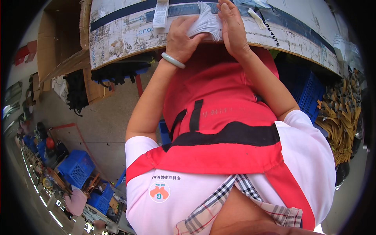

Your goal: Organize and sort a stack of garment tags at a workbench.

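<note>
My left hand (pixel 183 38) is closed round the lower left side of a fanned stack of thin white labels (pixel 205 24). Its fingers curl along the bottom edge of the stack. A pale green bangle (pixel 173 60) circles that wrist. On the other side of the fan, my right hand (pixel 232 28) stands on edge with its fingers straight, the palm turned toward the labels. Whether the palm touches them I cannot tell. Beside my left hand lies a bundle of printed white labels (pixel 161 15). To the right of my right hand is a small off-white strip (pixel 256 18).
The worktop (pixel 117 37) is covered with worn printed cardboard and dark tape. An open cardboard box (pixel 58 35) stands at its left. Blue crates (pixel 309 94) and a heap of yellow-brown strips (pixel 340 117) sit on the right. Another person (pixel 76 201) is at the far lower left.
</note>
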A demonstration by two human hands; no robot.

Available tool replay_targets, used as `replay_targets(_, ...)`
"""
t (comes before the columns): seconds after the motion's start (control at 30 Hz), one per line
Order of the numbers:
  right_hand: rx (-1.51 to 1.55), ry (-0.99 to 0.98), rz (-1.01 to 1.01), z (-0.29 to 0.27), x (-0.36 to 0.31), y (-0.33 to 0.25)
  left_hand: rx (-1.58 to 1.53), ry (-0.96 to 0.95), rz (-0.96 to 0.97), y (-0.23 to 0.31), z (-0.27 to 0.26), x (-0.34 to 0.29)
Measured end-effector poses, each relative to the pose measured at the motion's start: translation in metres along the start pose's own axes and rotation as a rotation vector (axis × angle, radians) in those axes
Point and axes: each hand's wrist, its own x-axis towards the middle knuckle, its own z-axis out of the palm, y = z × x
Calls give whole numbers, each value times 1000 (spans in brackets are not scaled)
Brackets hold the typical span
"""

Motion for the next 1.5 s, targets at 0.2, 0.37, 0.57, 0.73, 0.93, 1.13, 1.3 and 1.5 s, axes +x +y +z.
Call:
replay_targets(0.2, -116, -248, 81, -18, 74, -2, 42, -27, 15, 2, 2, 3)
replay_targets(0.37, -180, -624, 334, -3, 82, -19, 43, -28, -14, -2, -1, 2)
replay_targets(0.57, -80, -771, 351, -4, 89, -19, -14, -18, -3, 0, 3, 3)
replay_targets(0.73, -262, -881, 345, 12, 94, -12, 34, -22, -31, 0, 1, 1)
replay_targets(0.93, -102, -989, 442, 13, 102, -7, 33, -24, -34, 0, 3, 2)
replay_targets(1.13, -7, -926, 510, 0, 101, -13, 22, -11, 1, 0, 4, 3)
replay_targets(1.3, -182, -897, 436, 3, 84, -18, 24, -4, 7, -4, 2, 1)
replay_targets(1.5, -120, -404, 242, -13, 58, -6, 25, -9, 1, 1, 4, 2)
